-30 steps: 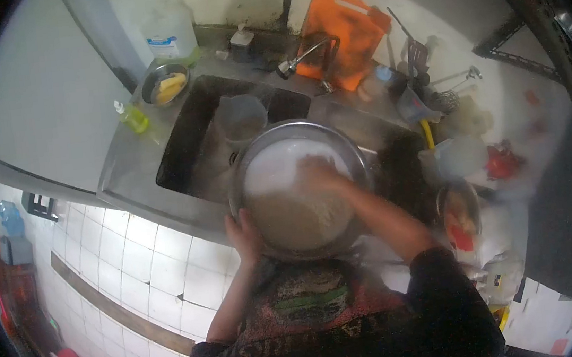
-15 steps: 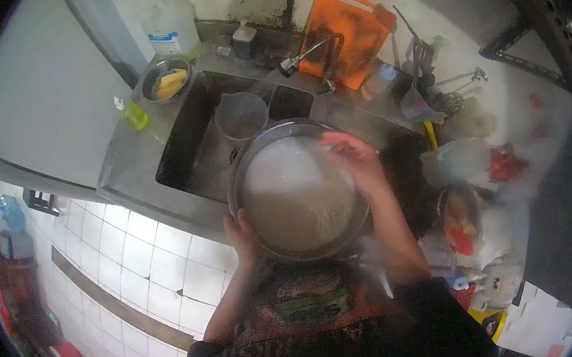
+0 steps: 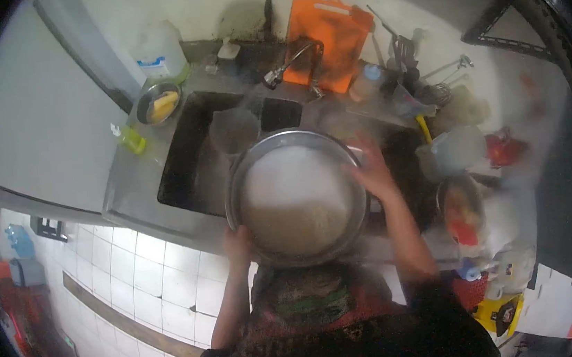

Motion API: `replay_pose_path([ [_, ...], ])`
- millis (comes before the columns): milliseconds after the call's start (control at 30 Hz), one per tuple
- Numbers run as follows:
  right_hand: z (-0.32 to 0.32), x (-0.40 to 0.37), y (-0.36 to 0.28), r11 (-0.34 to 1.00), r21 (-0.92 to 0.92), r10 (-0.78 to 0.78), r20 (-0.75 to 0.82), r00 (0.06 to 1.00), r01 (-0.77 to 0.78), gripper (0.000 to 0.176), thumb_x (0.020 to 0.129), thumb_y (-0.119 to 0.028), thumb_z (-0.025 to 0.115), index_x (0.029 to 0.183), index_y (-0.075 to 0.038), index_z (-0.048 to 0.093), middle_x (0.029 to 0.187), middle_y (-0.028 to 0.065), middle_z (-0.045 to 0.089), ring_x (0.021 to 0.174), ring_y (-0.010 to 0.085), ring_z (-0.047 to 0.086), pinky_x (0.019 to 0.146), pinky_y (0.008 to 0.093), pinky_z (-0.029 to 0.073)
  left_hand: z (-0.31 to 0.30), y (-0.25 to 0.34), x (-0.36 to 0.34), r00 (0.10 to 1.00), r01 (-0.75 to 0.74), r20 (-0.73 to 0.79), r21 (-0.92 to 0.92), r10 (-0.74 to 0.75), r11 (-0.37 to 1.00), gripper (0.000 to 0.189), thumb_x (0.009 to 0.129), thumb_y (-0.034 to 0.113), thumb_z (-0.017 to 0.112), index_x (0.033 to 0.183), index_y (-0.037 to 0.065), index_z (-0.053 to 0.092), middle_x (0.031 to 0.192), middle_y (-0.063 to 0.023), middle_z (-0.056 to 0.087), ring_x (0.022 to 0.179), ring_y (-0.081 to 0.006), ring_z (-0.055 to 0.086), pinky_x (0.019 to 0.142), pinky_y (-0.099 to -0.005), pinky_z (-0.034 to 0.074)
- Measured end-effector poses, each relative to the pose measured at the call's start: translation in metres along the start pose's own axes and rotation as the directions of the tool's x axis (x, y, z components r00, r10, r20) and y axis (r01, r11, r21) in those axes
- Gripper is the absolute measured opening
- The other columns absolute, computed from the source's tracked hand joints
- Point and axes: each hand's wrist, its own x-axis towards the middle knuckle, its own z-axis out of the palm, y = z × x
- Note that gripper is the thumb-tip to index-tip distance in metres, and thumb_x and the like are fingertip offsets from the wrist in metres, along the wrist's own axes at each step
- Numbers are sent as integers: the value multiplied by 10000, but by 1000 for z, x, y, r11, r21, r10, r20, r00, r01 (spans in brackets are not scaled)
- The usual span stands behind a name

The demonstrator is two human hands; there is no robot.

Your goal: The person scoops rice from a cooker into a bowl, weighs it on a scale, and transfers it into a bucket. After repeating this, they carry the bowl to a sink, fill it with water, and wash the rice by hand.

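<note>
A large round metal pot (image 3: pixel 234 184) is held over the front of the sink, close to my body. Cloudy, pale brown liquid (image 3: pixel 296 212) fills much of it, with a white patch on the far part that may be foam or glare. At the pot's lower left side, my left hand (image 3: pixel 238 243) is closed on the edge, its fingers partly hidden. My right hand (image 3: pixel 372 169) grips the rim on the right, thumb toward the inside. Beyond the pot, a translucent measuring jug (image 3: pixel 234 129) stands in the sink (image 3: pixel 179 158) beneath the faucet (image 3: pixel 275 76).
An orange cutting board (image 3: pixel 331 41) leans on the wall. Left of the sink are a small metal bowl (image 3: pixel 141 110) with yellow pieces and a green soap bottle (image 3: pixel 132 140). Utensils, containers and a yellow-handled tool (image 3: pixel 424 129) crowd the right side.
My right hand has gone from above the liquid to the pot's right rim and closed on it. My left hand stays at the left edge. The camera view has shifted slightly.
</note>
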Motion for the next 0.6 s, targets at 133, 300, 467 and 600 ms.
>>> replay_pose_path([
  [133, -5, -25, 62, 739, 513, 316, 309, 897, -437, 567, 771, -331, 723, 1257, -113, 530, 1372, 128, 456, 1116, 341, 546, 906, 468, 458, 12, -20, 21, 954, -252, -194, -96, 230, 963, 124, 831, 111, 564, 896, 12, 598, 694, -21, 569, 616, -112, 520, 535, -305, 424],
  [300, 22, -102, 43, 441, 452, 468, 621, 629, -775, 682, 838, -242, 636, 1366, 13, 288, 1178, 182, 530, 823, 243, 608, 593, 333, 519, 16, -4, 8, 972, -230, -96, -160, 216, 960, 168, 822, 115, 553, 944, 11, 603, 741, -24, 575, 616, -130, 515, 545, -307, 425],
  [467, 66, -121, 62, 457, 610, 513, 413, 752, -647, 552, 831, -117, 567, 1334, -37, 356, 1127, 170, 563, 883, 255, 595, 696, 360, 507, 15, -20, 28, 826, -549, -71, 120, 559, 827, 200, 782, 115, 571, 963, 34, 593, 780, -24, 583, 606, -131, 511, 529, -287, 426],
  [600, 80, -114, 67, 282, 758, 531, 388, 754, -588, 593, 850, -138, 571, 1369, 4, 321, 1238, 232, 508, 1027, 335, 563, 856, 409, 471, 13, -5, 40, 899, -428, 15, -192, 438, 883, 222, 758, 107, 582, 972, 47, 585, 772, -22, 583, 590, -144, 512, 505, -283, 426],
])
